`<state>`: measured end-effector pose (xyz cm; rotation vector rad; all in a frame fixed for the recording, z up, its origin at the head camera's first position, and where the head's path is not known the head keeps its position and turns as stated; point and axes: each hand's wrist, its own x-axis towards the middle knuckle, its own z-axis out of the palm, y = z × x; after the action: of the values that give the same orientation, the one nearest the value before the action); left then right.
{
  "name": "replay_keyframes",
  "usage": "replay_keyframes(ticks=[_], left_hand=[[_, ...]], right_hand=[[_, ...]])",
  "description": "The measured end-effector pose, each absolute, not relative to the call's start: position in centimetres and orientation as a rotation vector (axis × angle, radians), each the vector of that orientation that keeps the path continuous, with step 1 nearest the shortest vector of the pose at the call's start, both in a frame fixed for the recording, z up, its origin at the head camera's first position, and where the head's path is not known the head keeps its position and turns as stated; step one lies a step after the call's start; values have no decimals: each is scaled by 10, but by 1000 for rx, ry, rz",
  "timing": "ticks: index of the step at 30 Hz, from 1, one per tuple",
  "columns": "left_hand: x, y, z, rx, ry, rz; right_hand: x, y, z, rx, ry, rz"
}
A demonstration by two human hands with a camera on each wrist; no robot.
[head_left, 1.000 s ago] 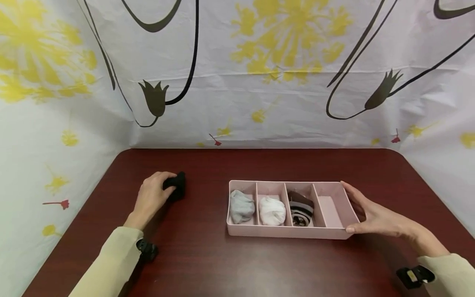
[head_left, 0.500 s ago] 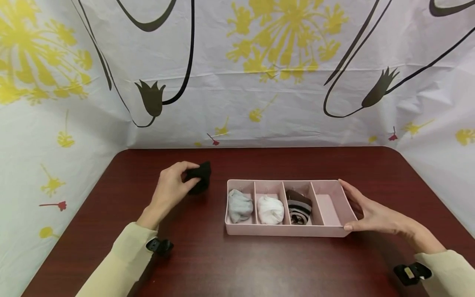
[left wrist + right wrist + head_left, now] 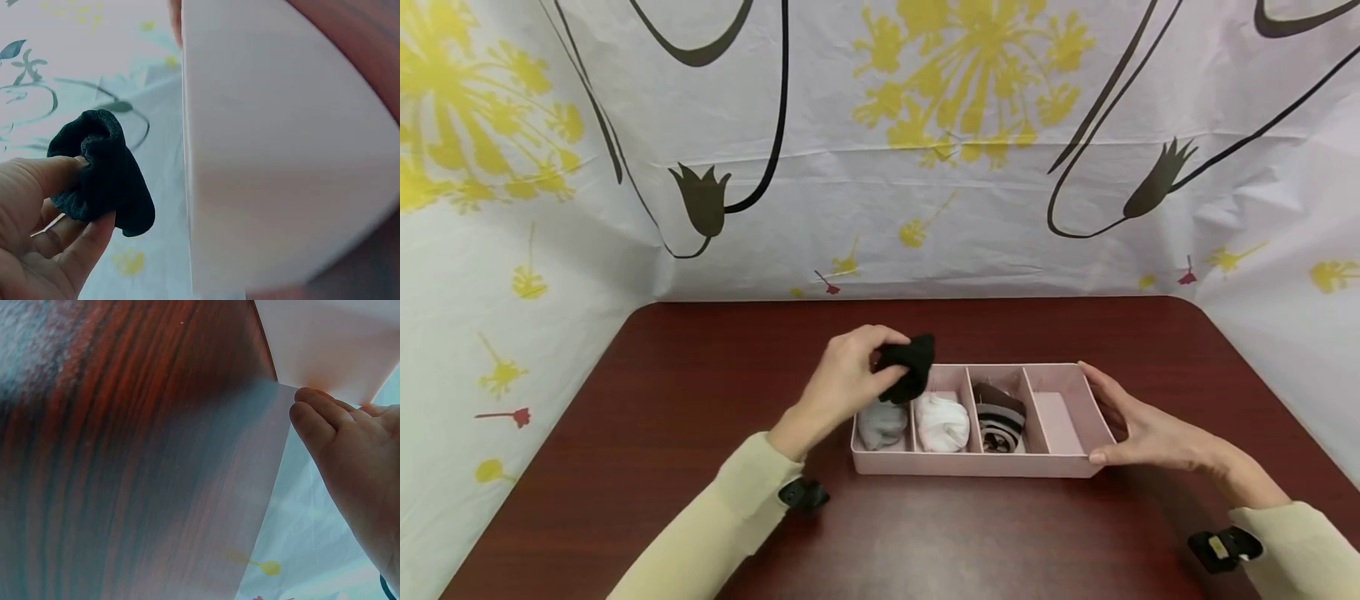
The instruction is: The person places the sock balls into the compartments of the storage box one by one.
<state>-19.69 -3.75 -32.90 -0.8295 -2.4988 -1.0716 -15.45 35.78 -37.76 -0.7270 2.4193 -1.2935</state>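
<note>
My left hand (image 3: 842,379) pinches a black rolled sock (image 3: 913,371) between thumb and fingers, above the left end of a pink divided storage box (image 3: 970,465). In the left wrist view the black sock (image 3: 122,181) shows its folded cuff, beside the box's pale wall (image 3: 281,144). My right hand (image 3: 1157,437) grips the box's right end, thumb at the near corner and fingers at the far one. Inside, from left, lie a grey rolled sock (image 3: 882,427), partly hidden by the held sock, a white one (image 3: 943,423) and a striped brown one (image 3: 1000,421). The rightmost compartment holds nothing.
The box stands on a dark red wood-grain table (image 3: 700,358). A white sheet (image 3: 820,208) with flower prints rises behind the table and along its sides. Each wrist carries a small black device, such as the one by the left sleeve (image 3: 805,493).
My left hand has carried the black sock rightward, from the left of the table to over the box's left compartments. My right hand keeps its grip on the box.
</note>
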Motion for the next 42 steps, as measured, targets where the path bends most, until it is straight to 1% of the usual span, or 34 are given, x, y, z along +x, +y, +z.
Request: replay_keyframes(ticks=[11,19,35,42], left_hand=[[-188,23,-321,-939,-2589,-1069],[-185,55,-321,-942,-2614,-1001],[-176,106,-336,-960,-2579,-959],[-174,118,-344,-968,-2540,-909]], right_hand=[[-159,356,-378,-736,2417,-1299],[-161,354,-379,-736,2408,-1301],[-156,357,-377,-700,2384,-1288],[-153,358,-377,-734,2362,-1327]])
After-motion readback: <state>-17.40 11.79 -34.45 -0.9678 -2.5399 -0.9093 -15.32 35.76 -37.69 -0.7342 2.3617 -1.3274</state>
